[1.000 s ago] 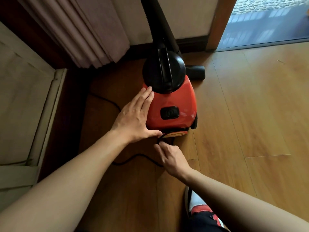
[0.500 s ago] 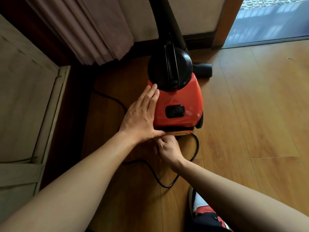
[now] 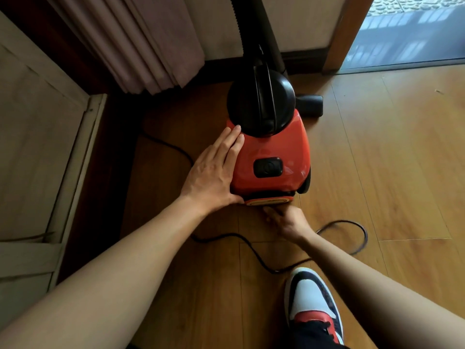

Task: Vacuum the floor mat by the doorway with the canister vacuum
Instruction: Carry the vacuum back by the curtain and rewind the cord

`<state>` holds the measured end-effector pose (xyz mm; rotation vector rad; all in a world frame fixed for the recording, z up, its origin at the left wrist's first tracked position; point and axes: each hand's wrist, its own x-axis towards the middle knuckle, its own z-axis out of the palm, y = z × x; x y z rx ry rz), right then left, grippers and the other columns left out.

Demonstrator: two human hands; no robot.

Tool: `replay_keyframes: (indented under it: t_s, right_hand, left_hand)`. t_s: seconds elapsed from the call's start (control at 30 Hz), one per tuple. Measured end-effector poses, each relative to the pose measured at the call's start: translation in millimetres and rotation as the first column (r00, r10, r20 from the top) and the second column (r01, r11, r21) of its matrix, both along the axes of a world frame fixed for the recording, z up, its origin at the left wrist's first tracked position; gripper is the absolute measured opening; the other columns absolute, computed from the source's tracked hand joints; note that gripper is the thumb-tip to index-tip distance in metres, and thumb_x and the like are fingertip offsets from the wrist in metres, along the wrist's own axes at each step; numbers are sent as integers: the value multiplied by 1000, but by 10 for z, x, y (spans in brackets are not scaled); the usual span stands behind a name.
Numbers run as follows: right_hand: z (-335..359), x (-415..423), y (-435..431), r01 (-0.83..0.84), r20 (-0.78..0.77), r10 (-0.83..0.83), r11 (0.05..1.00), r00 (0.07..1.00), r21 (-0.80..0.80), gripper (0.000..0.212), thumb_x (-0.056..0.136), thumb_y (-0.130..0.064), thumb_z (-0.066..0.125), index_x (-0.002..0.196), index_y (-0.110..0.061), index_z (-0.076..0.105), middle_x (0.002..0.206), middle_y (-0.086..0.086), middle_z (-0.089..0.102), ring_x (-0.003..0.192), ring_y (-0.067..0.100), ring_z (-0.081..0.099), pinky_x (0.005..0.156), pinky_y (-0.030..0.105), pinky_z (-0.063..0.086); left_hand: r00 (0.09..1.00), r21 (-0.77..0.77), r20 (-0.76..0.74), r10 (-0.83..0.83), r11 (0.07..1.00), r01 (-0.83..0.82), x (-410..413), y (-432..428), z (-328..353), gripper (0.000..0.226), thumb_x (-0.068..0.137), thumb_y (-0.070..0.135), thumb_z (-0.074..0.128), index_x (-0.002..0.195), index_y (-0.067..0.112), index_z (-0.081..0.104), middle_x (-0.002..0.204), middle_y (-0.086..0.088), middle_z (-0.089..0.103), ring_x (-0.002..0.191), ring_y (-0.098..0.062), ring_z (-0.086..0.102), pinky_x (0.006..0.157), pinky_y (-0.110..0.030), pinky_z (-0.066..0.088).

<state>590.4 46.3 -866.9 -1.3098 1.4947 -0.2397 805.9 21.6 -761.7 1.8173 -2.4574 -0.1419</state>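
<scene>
Head view. The vacuum (image 3: 271, 157) stands on the wooden floor (image 3: 392, 152) near the middle of the frame, its red body toward the viewer and its black dome toward the wall. A black switch (image 3: 268, 167) sits on top of the red body. A black hose (image 3: 254, 26) rises from the dome and leaves the frame at the top. A black nozzle (image 3: 309, 105) lies on the floor just beside the dome, on its right.

The left hand (image 3: 214, 172) lies flat on the left flank of the vacuum, fingers straight and together, thumb against the lower rear edge. The right hand (image 3: 286, 220) is at the rear base of the vacuum with its fingers curled toward the body; whether they hold anything cannot be told.

A black cord (image 3: 352, 222) loops on the floor to the right of the right hand, and a further run crosses the floor between the two forearms.

A curtain (image 3: 141, 41) hangs at upper left. A door frame (image 3: 344, 31) stands at upper right. A shoe (image 3: 312, 303) rests on the floor at the lower edge.
</scene>
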Motion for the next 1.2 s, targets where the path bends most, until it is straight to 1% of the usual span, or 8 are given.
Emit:
replay_keyframes:
  t_s: [0.17, 0.33, 0.43, 0.6, 0.83, 1.07, 1.13, 1.2]
  right_hand:
    - [126, -396, -215, -90, -261, 75, 995, 962, -49, 31, 107, -31, 53, 83, -16, 66, 84, 3, 68, 68, 10, 60, 62, 29, 50]
    - [486, -577, -360, 120, 99, -146, 965, 984, 234, 32, 106, -27, 54, 88, -3, 65, 59, -2, 42, 47, 9, 33, 46, 24, 27]
    - [715, -607, -267, 130, 86, -144, 980, 986, 149, 34, 105, -33, 55, 81, -9, 62, 58, -4, 42, 46, 9, 34, 45, 24, 30]
    - [949, -429, 31, 156, 171, -165, 985, 971, 68, 35, 106, -33, 53, 101, -1, 66, 59, -6, 47, 49, 8, 41, 46, 22, 37]
    - [1372, -141, 91, -146, 236, 133, 989, 962, 38, 30, 109, -30, 47, 105, -4, 60, 78, 4, 76, 63, 15, 68, 60, 27, 54]
    - [1382, 188, 127, -468, 113, 457, 879, 882, 96, 28, 111, -13, 35, 114, 11, 49, 97, 22, 76, 75, 36, 75, 70, 48, 61]
    - [1370, 272, 128, -438, 141, 418, 884, 897, 163, 24, 109, -5, 35, 114, 11, 52, 89, 23, 73, 62, 30, 71, 60, 44, 61]
    - [1312, 384, 132, -245, 254, 189, 947, 949, 210, 21, 110, -9, 36, 109, 2, 54, 74, 13, 69, 49, 19, 63, 44, 32, 54]
  left_hand:
    - [1000, -5, -8, -9, 1000, 9, 0, 1, 1, 141, 55, 65, 85, 157, 10, 5, 168, -6, 3, 156, -23, 0, 122, -48, 27]
    - [1000, 4, 5, -6, 1000, 6, -19, 13, 33, 139, 56, 66, 84, 158, 9, 7, 168, -6, 4, 156, -23, 0, 122, -48, 27]
    - [999, 12, 41, -13, 1000, 12, -34, 10, 56, 141, 56, 70, 81, 158, 8, 7, 168, -7, 2, 156, -24, 0, 116, -47, 30]
    - [994, 71, 80, -68, 995, 62, 27, 1, 125, 148, 54, 69, 83, 159, 12, -4, 168, -5, -6, 155, -23, -6, 114, -53, 38]
    - [984, 135, 144, -104, 987, 85, 37, -20, 249, 148, 56, 71, 81, 159, 14, -9, 167, -4, -13, 155, -23, -10, 116, -51, 37]
    - [945, 190, 262, -195, 971, 148, 117, -132, 398, 136, 67, 58, 82, 158, 16, -10, 165, -4, -17, 154, -23, -6, 117, -42, 36]
    - [945, 193, 258, -201, 969, 153, 100, -133, 401, 136, 66, 59, 82, 158, 15, -9, 165, -5, -15, 154, -24, -5, 117, -42, 36]
    - [948, 192, 250, -198, 970, 152, 97, -134, 392, 135, 67, 60, 81, 158, 15, -8, 165, -6, -13, 154, -24, -5, 117, -42, 36]
